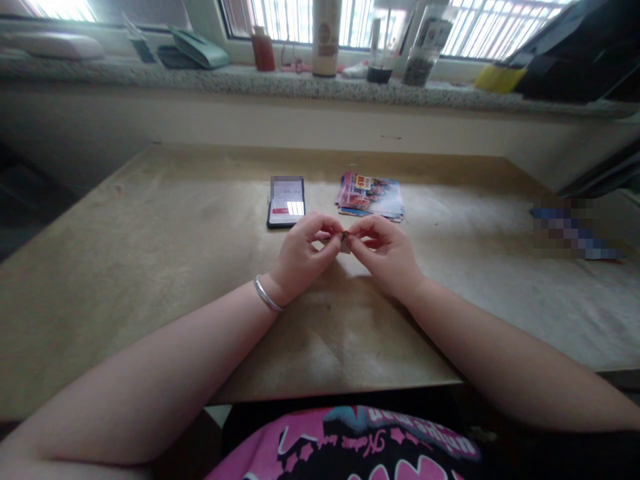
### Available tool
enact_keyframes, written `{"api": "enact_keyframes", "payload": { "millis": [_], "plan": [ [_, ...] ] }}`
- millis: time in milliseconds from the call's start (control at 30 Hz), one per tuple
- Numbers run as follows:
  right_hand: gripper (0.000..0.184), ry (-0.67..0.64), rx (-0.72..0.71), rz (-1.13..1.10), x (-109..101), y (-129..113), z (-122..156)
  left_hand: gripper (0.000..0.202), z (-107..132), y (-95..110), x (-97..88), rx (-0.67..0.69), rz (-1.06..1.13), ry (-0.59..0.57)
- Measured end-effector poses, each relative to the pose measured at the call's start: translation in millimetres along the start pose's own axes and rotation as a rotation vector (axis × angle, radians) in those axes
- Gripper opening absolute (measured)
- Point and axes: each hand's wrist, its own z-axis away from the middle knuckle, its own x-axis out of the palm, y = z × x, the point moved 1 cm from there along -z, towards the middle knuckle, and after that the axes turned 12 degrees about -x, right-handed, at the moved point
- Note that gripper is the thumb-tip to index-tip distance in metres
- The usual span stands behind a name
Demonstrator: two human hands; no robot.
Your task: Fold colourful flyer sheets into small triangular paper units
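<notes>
My left hand [307, 257] and my right hand [387, 257] meet over the middle of the table, thumbs and forefingers pinched. Between the fingertips is a small folded piece of paper [345, 245], pale below with a dark, coloured upper edge. Most of it is hidden by my fingers. Just behind my left hand lies a phone [287, 203] with its screen lit. Beyond my right hand is a stack of colourful printed sheets [373, 195], the top one pink and blue with a yellow label.
The table [150, 267] runs up to a wall below a stone windowsill [280, 85]. Along the sill stand a red container [263, 50], a tall bottle [326, 40] and a clear jar [425, 50]. A blurred blue item [575, 230] lies at the table's right side.
</notes>
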Motion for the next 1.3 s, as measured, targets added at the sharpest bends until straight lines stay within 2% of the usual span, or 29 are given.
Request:
{"api": "enact_keyframes", "payload": {
  "millis": [233,367,633,833,967,1300],
  "plan": [
    [0.001,-0.028,-0.057,0.048,-3.3,-0.5,1.1,0.003,-0.1,2.8,-3.7,0.148,-0.075,-0.037],
    [0.001,-0.041,-0.055,0.07,-4.0,0.5,0.4,0.006,-0.4,3.0,-4.0,0.19,-0.132,-0.025],
    [0.003,-0.031,-0.019,0.035,-3.8,2.5,-0.3,0.004,-0.9,-0.2,-3.0,0.135,-0.096,0.016],
    [0.004,-0.041,-0.07,0.037,-3.2,7.7,1.0,0.006,-3.0,-0.6,-1.4,0.094,-0.052,-0.028],
    [0.003,-0.031,-0.043,0.062,-2.8,6.6,0.4,0.004,-3.0,0.0,0.0,0.023,-0.003,-0.064],
    [0.004,-0.009,-0.046,0.055,-3.0,5.3,-0.8,0.006,-2.1,-3.9,1.9,-0.031,0.111,-0.107]
  ]
}}
